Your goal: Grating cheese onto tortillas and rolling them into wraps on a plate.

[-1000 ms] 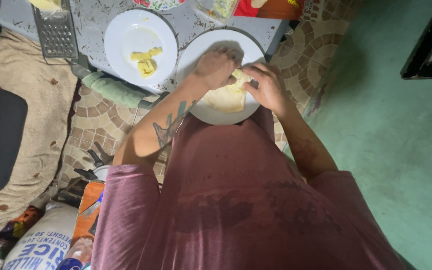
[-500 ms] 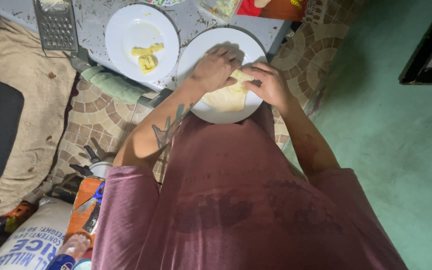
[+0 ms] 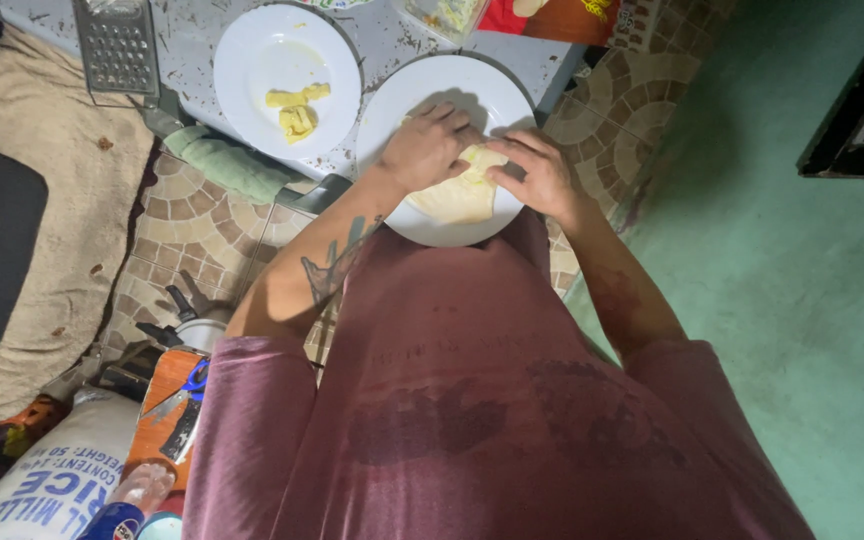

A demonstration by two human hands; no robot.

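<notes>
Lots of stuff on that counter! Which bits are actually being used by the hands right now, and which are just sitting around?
In use:
- left hand and right hand, both pressing on the flat pale dough sheet
- white plate under the dough

Lying about:
- second white plate with yellow pieces
- metal grater
- green cloth
- rice sack on the floor

- large plate (image 3: 422, 85) on table (image 3: 192, 40), nearest the person
- flat dough (image 3: 457, 200) on large plate, both hands on it
- small plate (image 3: 252, 50) just left of large plate
- grater (image 3: 117, 45) further left
- folded cloth (image 3: 227, 165) below small plate, left of large plate
</notes>
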